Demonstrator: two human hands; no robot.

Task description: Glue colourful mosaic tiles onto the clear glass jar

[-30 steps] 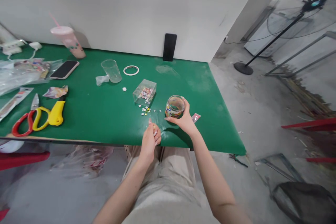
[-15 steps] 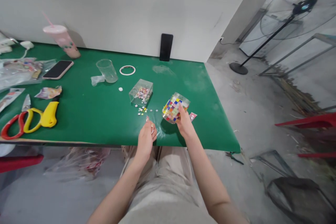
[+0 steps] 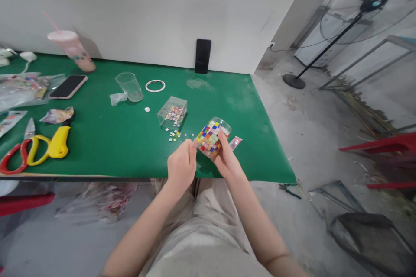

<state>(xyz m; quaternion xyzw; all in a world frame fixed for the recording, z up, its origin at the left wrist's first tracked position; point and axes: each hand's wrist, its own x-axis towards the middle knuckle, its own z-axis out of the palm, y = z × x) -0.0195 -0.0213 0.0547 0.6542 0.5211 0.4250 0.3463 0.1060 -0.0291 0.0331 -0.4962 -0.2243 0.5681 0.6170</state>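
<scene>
A jar [image 3: 209,138], tiled short of its rim, is gripped by the right hand [image 3: 229,161], any contents of the curled left hand [image 3: 182,160] obscured, loose pieces [image 3: 178,133] remaining.

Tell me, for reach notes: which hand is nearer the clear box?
Left: the left hand is on the near side of the clear box; the right hand, holding the tiled jar, is farther right.

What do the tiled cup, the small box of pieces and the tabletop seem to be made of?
Tiled cup: clear glass or plastic, transparent near its rim, with shiny coloured tiles, possibly glass or resin. Small box: probably clear, rigid plastic; pieces show through its thin, straight walls. Tabletop: smooth green surface, perhaps vinyl or rubber, judging by its mostly even colour.
</scene>
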